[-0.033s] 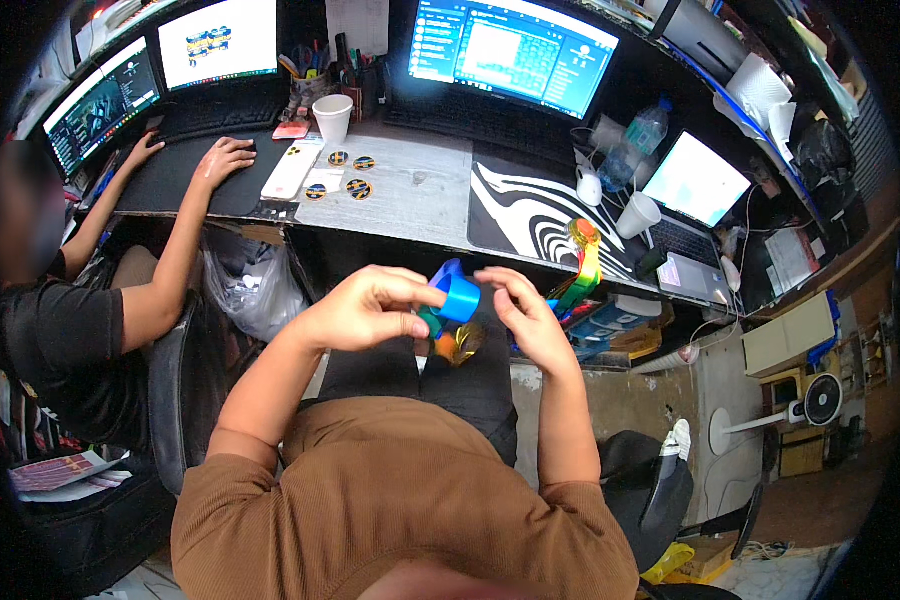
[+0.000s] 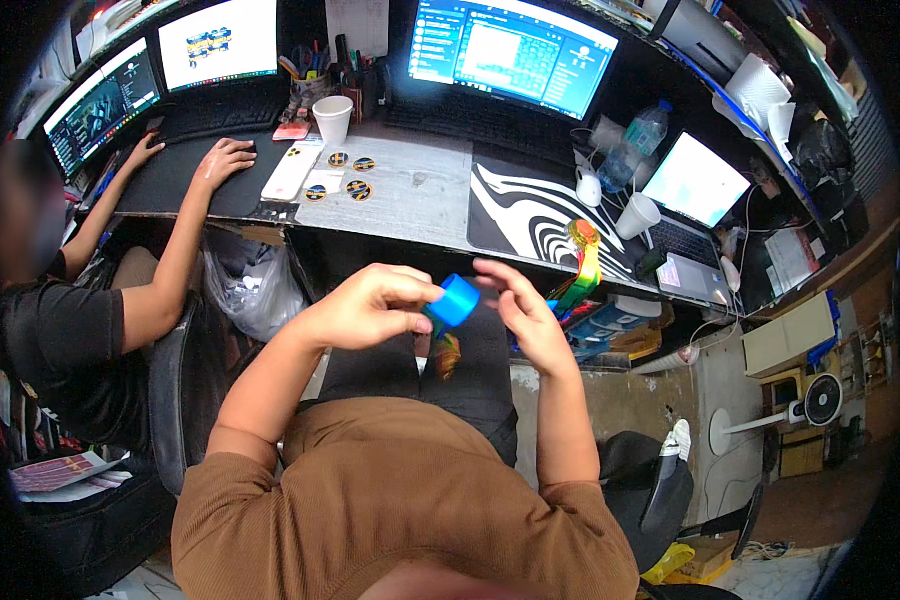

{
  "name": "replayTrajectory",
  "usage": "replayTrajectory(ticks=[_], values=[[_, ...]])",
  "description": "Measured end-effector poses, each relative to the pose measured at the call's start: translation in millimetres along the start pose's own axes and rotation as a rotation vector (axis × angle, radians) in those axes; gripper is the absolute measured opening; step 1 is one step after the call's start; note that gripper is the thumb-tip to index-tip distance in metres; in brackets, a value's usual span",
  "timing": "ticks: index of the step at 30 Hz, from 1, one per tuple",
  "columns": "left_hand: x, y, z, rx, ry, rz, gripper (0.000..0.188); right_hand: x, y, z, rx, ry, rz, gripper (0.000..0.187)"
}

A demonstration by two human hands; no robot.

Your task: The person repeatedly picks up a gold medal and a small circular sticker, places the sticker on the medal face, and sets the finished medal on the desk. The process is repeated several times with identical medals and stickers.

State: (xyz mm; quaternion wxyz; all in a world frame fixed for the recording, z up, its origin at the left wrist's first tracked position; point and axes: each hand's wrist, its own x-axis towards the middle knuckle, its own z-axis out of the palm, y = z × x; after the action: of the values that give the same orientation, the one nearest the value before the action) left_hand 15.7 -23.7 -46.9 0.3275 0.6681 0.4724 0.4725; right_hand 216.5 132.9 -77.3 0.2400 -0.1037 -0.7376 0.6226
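Note:
A blue ribbon (image 2: 459, 300) is rolled into a loop, pinched between the thumb and fingers of my left hand (image 2: 365, 308). Below it hangs a gold and orange medal (image 2: 448, 358), blurred, above my lap. My right hand (image 2: 532, 325) is just right of the loop, fingers apart and slightly smeared, apparently holding nothing. At the desk's front edge, beyond that hand, lies another medal (image 2: 583, 234), its multicoloured ribbon (image 2: 582, 284) draped over the edge.
Several round badges (image 2: 359, 190) lie on the grey desk (image 2: 420, 180) near a white cup (image 2: 333, 118). A striped mat (image 2: 535, 215), second cup (image 2: 638, 214) and laptop (image 2: 692, 245) are at right. A co-worker's hand (image 2: 226, 160) rests on a dark mat; a plastic bag (image 2: 255, 290) hangs below.
The blue ribbon loop has turned and tilted in my left hand. The medal beneath has swung slightly left and down. My right hand's fingers have moved a little.

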Motion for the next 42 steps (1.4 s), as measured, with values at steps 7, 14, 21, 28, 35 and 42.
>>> replayTrajectory(ticks=[7,14,21,28,35,42], values=[[7,6,6,-0.109,-0.057,-0.070,0.014,0,-18,22,0.043,-0.208,-0.169,0.054],[-13,10,7,-0.004,-0.056,0.004,0.008,-2,-43,27,0.134,-0.075,-0.171,0.019],[-14,13,22,-0.243,-0.011,-0.129,0.032,-9,-112,19,-1.065,-0.036,-0.260,0.024],[8,17,48,-0.061,0.050,-0.205,0.048,7,-161,-8,-1.191,-0.414,-0.193,0.011],[2,35,53,-0.504,-0.071,-0.203,0.034,26,-173,-20,-0.848,-0.737,-0.040,0.038],[-2,70,30,-0.691,-0.176,-0.410,0.045,28,-147,-34,-0.790,-0.581,-0.427,0.023]])
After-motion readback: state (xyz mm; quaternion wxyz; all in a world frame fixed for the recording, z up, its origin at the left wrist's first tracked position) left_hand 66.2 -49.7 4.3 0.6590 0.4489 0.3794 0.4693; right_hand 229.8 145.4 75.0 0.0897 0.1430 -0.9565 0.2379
